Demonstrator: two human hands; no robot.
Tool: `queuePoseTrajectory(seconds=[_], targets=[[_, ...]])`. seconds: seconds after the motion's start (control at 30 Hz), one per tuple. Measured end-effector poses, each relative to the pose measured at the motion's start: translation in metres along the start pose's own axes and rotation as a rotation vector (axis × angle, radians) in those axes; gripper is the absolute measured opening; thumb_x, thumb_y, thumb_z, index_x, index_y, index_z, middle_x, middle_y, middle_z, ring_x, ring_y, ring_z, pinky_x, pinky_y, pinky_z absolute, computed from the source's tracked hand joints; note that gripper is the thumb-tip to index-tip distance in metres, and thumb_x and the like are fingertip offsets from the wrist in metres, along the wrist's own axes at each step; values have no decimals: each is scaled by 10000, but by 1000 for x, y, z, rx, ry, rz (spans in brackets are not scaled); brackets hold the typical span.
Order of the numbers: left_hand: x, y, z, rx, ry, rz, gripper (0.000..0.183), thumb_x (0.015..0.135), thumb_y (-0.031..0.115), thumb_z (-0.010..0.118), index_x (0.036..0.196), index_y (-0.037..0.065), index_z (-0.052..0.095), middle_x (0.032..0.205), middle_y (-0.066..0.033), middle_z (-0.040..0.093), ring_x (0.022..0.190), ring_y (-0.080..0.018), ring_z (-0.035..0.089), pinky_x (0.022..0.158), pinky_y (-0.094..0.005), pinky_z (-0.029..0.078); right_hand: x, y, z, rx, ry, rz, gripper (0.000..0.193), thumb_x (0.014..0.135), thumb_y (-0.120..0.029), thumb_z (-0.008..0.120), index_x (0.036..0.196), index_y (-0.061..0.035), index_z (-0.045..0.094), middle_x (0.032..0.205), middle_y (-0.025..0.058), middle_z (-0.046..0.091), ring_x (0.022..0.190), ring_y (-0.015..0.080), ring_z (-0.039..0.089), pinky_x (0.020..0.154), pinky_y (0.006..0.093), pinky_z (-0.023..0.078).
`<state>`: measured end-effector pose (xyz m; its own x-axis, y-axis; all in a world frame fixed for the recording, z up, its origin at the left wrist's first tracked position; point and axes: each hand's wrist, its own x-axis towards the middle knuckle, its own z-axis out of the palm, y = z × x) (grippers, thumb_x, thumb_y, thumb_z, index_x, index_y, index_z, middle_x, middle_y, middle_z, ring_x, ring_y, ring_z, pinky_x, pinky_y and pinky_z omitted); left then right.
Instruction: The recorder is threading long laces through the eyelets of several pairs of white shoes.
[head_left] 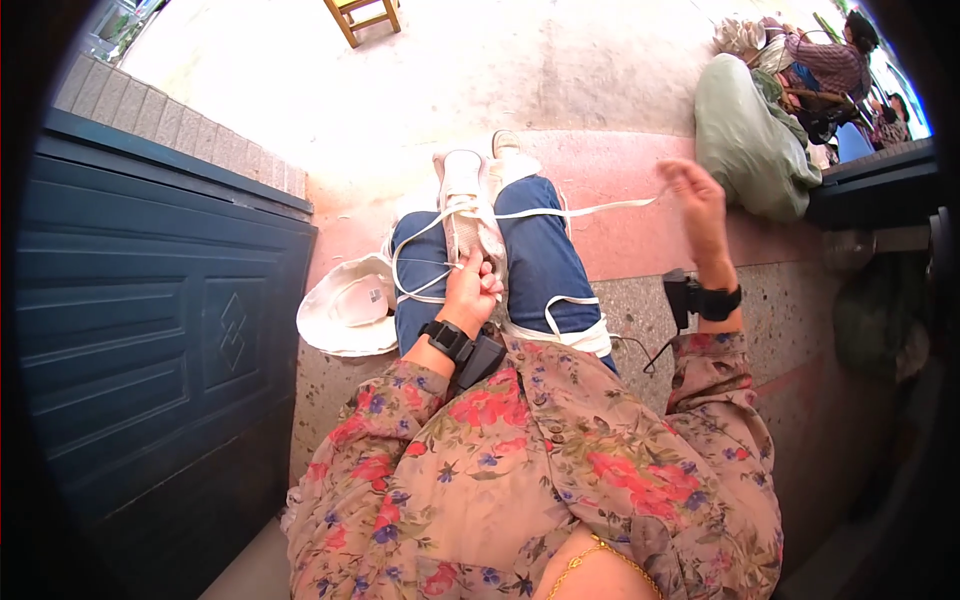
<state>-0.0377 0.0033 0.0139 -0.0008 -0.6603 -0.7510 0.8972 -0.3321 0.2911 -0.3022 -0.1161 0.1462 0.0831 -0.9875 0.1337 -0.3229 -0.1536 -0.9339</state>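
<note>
A pale sneaker point(464, 228) lies lengthwise between my thighs, its toe pointing away from me. My left hand point(473, 290) is closed at its near, ankle end, fingers gripping the edge of the opening. A white shoelace point(570, 211) stretches from the sneaker's eyelets out to the right. Raised at the far end of that lace is my right hand point(698, 205), its fingers pinched together and slightly blurred. Another length of lace loops over my left thigh, passing close to the left hand's fingers.
A white hat-like fabric piece point(345, 312) rests on the floor beside my left leg. Dark blue panelled door point(170, 330) at left. A bulging grey-green sack point(750, 140) stands at right, with people seated beyond it. A wooden stool point(363, 18) is at the far edge.
</note>
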Motion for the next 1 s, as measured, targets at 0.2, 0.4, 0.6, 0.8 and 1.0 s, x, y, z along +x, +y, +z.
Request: queuePoseTrajectory(seconds=[0.2,0.4,0.6,0.8,1.0], targets=[[-41,12,0,309,-32,132,183,908,226,462,766,125,405,601,27,395,410,-71,313,412,-228,272,-38,21,100,21,-553,103,187,840,-115,544,970,2,613,767,64,623,703,100,561,635,248,461],[-48,29,0,419,-34,92,235,908,263,458,730,114,421,582,49,367,399,-49,285,390,-212,247,-49,47,166,-298,-469,-310,128,787,-106,501,774,9,555,796,181,553,794,340,534,705,392,426],[-46,29,-4,420,-75,71,206,904,270,471,760,130,430,597,45,387,408,-48,295,405,-211,258,-40,52,179,-433,-333,-343,171,811,-118,448,745,21,523,809,181,555,788,333,542,703,407,433],[-47,29,-4,470,-80,90,209,905,277,468,756,138,426,595,50,378,407,-46,285,399,-205,242,-35,26,184,-683,-394,-396,109,705,-76,500,750,1,563,744,168,569,735,316,573,654,399,471],[-47,26,0,492,-54,112,234,900,276,474,715,147,411,561,62,331,395,-40,266,369,-209,221,-23,37,196,-621,-536,-28,146,709,-101,494,677,-5,599,702,178,592,653,342,602,586,415,483]])
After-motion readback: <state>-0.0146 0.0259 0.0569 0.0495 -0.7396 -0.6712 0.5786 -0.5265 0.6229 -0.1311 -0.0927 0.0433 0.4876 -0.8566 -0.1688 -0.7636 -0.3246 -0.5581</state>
